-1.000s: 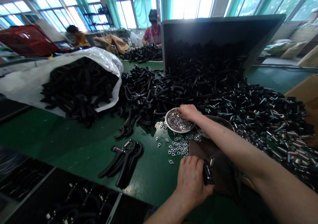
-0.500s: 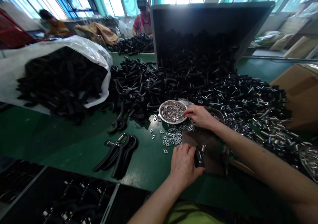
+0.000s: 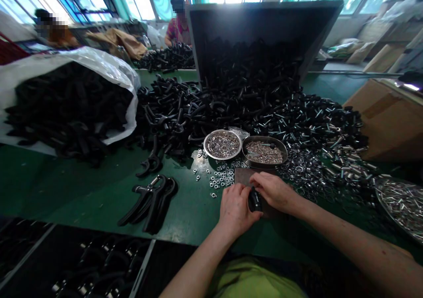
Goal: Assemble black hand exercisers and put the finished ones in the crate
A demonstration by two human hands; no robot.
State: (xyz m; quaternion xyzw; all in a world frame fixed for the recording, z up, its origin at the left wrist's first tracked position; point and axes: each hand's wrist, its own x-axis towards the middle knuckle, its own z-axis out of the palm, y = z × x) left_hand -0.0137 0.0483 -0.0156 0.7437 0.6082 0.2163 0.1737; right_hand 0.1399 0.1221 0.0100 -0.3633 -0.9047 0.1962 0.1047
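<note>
Head view: the glossy green worktop (image 3: 82, 196) carries a tangled heap of curved black handles (image 3: 178, 108), spilling from a smooth grey bin (image 3: 264, 18). Beside it sags a crinkled white plastic bag (image 3: 95, 56). A round metal bowl (image 3: 223, 158) and oval tin (image 3: 264, 166) stand near shiny little rings (image 3: 223, 177). Over a flat brown pad (image 3: 243, 175), I see a smooth, rounded black part (image 3: 255, 200) gripped by the left hand (image 3: 235, 207); the right hand (image 3: 274, 190) bunches narrowly at its far end, though I can't tell whether it pinches anything.
</note>
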